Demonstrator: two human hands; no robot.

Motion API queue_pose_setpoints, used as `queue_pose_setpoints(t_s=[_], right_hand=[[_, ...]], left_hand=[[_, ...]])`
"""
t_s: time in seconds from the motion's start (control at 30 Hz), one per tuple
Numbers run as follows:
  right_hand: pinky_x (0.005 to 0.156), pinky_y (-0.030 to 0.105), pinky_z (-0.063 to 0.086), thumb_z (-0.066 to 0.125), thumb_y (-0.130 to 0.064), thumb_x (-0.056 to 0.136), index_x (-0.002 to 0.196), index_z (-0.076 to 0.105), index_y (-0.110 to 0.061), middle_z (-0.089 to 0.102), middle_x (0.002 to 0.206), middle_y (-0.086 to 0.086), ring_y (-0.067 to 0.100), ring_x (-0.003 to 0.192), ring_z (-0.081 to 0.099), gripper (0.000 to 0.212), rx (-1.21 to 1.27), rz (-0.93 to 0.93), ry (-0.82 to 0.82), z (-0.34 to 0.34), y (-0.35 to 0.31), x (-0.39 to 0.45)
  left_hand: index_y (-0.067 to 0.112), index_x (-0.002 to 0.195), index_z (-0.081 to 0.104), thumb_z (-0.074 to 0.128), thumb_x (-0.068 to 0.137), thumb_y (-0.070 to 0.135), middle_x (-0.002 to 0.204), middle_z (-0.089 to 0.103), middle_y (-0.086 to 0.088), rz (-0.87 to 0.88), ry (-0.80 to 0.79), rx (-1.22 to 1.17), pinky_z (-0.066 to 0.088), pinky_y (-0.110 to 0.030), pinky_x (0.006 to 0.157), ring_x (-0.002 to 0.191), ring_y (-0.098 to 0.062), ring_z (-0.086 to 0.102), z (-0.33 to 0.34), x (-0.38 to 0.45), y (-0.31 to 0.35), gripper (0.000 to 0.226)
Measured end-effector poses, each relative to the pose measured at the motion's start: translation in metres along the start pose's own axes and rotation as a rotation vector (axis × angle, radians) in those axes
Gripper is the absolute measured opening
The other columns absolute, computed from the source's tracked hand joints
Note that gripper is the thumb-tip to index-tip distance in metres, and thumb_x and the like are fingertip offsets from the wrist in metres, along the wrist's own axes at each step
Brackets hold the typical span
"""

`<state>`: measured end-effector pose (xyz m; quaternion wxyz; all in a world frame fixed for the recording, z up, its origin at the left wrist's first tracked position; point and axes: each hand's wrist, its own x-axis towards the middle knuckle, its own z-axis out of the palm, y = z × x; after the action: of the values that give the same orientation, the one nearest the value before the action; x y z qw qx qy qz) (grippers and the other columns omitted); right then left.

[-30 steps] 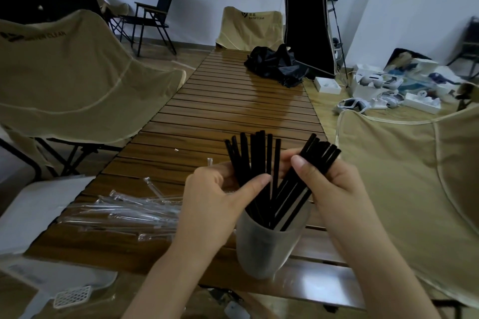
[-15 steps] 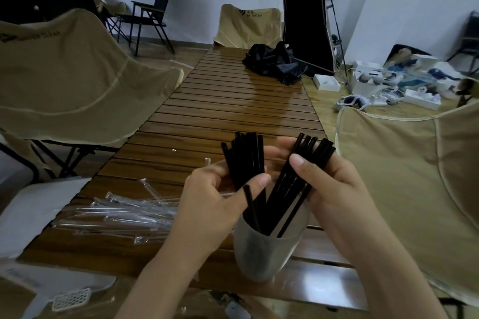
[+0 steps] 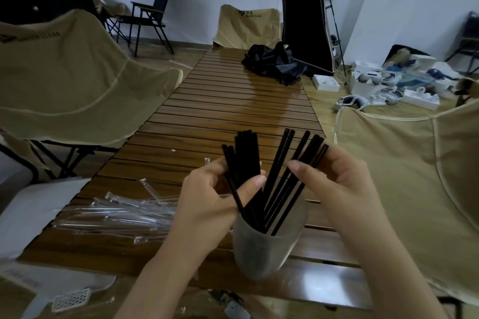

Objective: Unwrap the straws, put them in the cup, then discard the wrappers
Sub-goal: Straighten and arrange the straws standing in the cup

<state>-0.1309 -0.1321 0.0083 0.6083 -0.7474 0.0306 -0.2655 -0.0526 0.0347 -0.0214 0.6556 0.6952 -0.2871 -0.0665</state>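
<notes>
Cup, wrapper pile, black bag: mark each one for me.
cup (image 3: 261,251), head view, frosted front wall below the rim.
wrapper pile (image 3: 116,215), head view, middle of the clear wrappers.
black bag (image 3: 274,62), head view, centre of the crumpled fabric.

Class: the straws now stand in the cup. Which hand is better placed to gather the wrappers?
Probably the left hand: the clear wrappers lie just beside it, left of the cup; the right hand is across it.

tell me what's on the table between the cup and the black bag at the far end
In the head view, only bare wooden slats of the table lie between the cup and the black bag; the straws rise over the near part.
</notes>
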Motion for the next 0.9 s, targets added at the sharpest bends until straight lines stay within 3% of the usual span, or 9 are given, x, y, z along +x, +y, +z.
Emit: queue_pose_setpoints(t_s=[0.1,0.27,0.33,0.4,0.47,0.53,0.63,0.77,0.9], right_hand=[[0.071,0.025,0.055,0.064,-0.004,0.086,0.096,0.06,-0.011,0.071,0.089,0.007,0.016,0.085,0.07,0.012,0.014,-0.062,0.042,0.004,-0.004,0.0],[0.078,0.041,0.057,0.059,0.0,0.09,0.09,0.044,-0.017,0.066,0.092,0.019,0.023,0.091,0.069,0.023,0.035,-0.177,0.156,0.012,-0.011,-0.001],[0.08,0.045,0.056,0.056,0.003,0.092,0.089,0.045,-0.017,0.065,0.092,0.021,0.025,0.094,0.068,0.023,0.018,-0.244,0.177,0.014,-0.011,-0.001],[0.077,0.04,0.056,0.053,0.006,0.092,0.088,0.05,-0.017,0.064,0.092,0.021,0.026,0.094,0.067,0.024,-0.011,-0.298,0.195,0.016,-0.012,0.0],[0.074,0.032,0.054,0.054,0.005,0.092,0.089,0.059,-0.015,0.067,0.091,0.012,0.023,0.089,0.065,0.022,-0.065,-0.326,0.219,0.017,-0.014,0.001],[0.075,0.033,0.052,0.053,0.003,0.093,0.097,0.066,-0.012,0.067,0.092,0.006,0.02,0.087,0.064,0.021,-0.114,-0.343,0.251,0.017,-0.016,0.001],[0.086,0.034,0.052,0.046,0.008,0.095,0.118,0.063,-0.01,0.063,0.111,0.008,0.023,0.101,0.062,0.034,-0.136,-0.384,0.304,0.018,-0.019,0.001],[0.087,0.018,0.048,0.039,0.017,0.093,0.14,0.045,-0.014,0.046,0.137,0.002,0.018,0.103,0.065,0.057,-0.096,-0.349,0.355,0.02,-0.021,0.001],[0.09,0.029,0.05,0.037,0.02,0.091,0.149,0.027,-0.019,0.031,0.152,-0.006,0.013,0.112,0.062,0.071,-0.099,-0.35,0.418,0.021,-0.023,0.002]], left_hand=[[0.026,0.101,0.071,0.076,0.074,0.044,0.101,0.072,0.015,0.008,-0.007,-0.006,0.056,-0.023,0.083,0.1,-0.003,0.067,-0.001,0.0,0.0,0.033],[0.025,0.104,0.071,0.071,0.075,0.047,0.102,0.072,0.016,0.021,-0.018,0.0,0.054,-0.018,0.082,0.1,-0.002,0.066,-0.002,0.001,-0.001,0.036],[0.024,0.103,0.072,0.074,0.076,0.043,0.101,0.072,0.016,0.013,-0.02,-0.009,0.053,-0.016,0.08,0.099,-0.001,0.066,-0.002,0.001,0.0,0.033],[0.022,0.103,0.072,0.07,0.074,0.039,0.101,0.072,0.016,0.008,-0.019,-0.019,0.053,-0.017,0.08,0.099,-0.001,0.066,-0.001,0.0,0.0,0.034],[0.022,0.103,0.072,0.069,0.072,0.038,0.101,0.072,0.016,0.006,-0.021,-0.024,0.053,-0.018,0.081,0.098,-0.001,0.066,-0.001,0.0,0.0,0.034],[0.021,0.102,0.073,0.069,0.072,0.037,0.101,0.072,0.015,-0.003,-0.025,-0.047,0.054,-0.019,0.081,0.098,-0.002,0.067,-0.002,0.0,0.0,0.034],[0.023,0.102,0.072,0.069,0.072,0.037,0.101,0.073,0.012,-0.012,-0.036,-0.062,0.054,-0.021,0.082,0.099,-0.004,0.067,-0.003,0.0,0.0,0.033],[0.027,0.102,0.071,0.069,0.075,0.034,0.103,0.073,0.012,-0.009,-0.047,-0.037,0.054,-0.022,0.085,0.102,-0.003,0.066,-0.003,0.0,0.0,0.028],[0.025,0.105,0.07,0.068,0.076,0.031,0.104,0.073,0.013,-0.014,-0.069,-0.043,0.052,-0.018,0.085,0.103,-0.001,0.065,-0.004,-0.001,0.002,0.03]])
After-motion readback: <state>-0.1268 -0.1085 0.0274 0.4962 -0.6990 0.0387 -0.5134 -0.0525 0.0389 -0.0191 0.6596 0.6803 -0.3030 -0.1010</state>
